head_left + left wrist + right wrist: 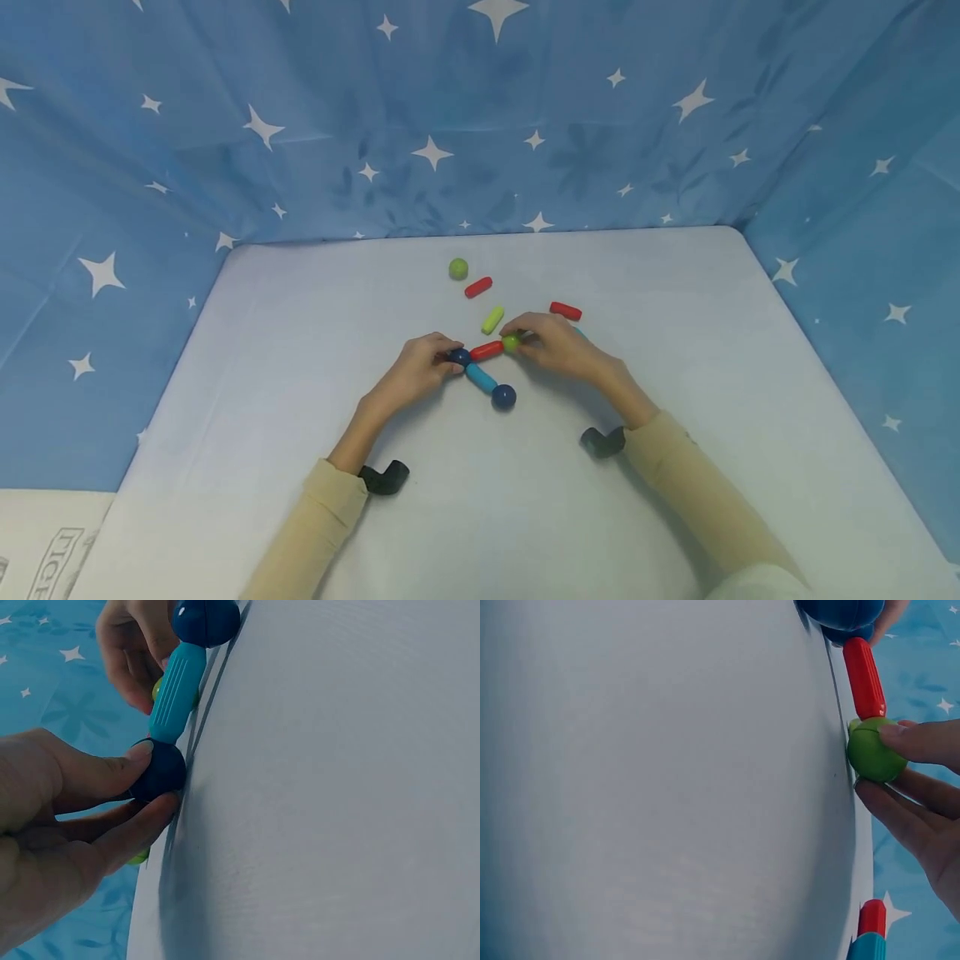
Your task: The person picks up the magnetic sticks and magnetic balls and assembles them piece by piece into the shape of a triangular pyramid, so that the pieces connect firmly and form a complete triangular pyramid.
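Note:
My left hand (420, 367) pinches a dark blue ball (160, 771) between thumb and fingers. From that ball a light blue ridged rod (178, 694) runs to a second dark blue ball (504, 397). A red rod (487, 350) also meets the held ball and reaches to a green ball (875, 750) at its other end. Thumb and fingers of my right hand (558, 343) pinch this green ball. Together the rods and balls form a bent chain low over the white table (480, 517).
Beyond the hands lie a yellow-green rod (492, 320), a red rod (478, 287) and a loose green ball (458, 268). Another red rod (566, 311) lies past my right hand, with a light blue piece (867, 946) near it. A starry blue curtain (480, 108) surrounds the table.

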`<state>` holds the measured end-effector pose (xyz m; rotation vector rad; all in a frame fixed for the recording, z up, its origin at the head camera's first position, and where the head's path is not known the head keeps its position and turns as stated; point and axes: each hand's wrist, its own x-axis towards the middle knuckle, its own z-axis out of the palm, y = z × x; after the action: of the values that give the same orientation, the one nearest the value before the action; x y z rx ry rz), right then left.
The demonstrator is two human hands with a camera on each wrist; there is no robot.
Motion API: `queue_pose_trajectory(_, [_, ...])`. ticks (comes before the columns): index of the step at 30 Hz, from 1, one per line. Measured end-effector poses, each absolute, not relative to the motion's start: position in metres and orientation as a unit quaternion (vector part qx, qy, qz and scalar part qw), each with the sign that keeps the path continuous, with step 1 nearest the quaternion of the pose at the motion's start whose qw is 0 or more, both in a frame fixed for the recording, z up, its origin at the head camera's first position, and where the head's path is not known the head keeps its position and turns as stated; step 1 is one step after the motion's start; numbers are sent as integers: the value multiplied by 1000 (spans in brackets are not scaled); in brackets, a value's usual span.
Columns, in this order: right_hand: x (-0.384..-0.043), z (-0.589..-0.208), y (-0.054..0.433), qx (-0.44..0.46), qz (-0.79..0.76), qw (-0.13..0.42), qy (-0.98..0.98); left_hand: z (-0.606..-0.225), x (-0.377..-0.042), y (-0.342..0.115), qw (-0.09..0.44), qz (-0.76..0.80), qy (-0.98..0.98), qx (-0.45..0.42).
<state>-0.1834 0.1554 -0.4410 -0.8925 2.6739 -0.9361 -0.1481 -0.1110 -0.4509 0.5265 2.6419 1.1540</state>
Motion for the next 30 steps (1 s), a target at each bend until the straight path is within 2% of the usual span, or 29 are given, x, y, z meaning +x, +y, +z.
queue_pose_trajectory(5, [-184,-433,160,-284,-323,97,898,-445,-147,-110,110,391,897,177])
queue_pose_trajectory(13, [-186,-429,182,-212,-349,82,909,-444,-147,-109,106,386,899,179])
queue_pose_trajectory(22, [-191,-423,212,-173,-322,75,928,-446,-148,-108,111,375,900,189])
queue_pose_trajectory(30, [-194,-419,226,-139,-289,124,939,-447,-147,-109,114,380,897,198])
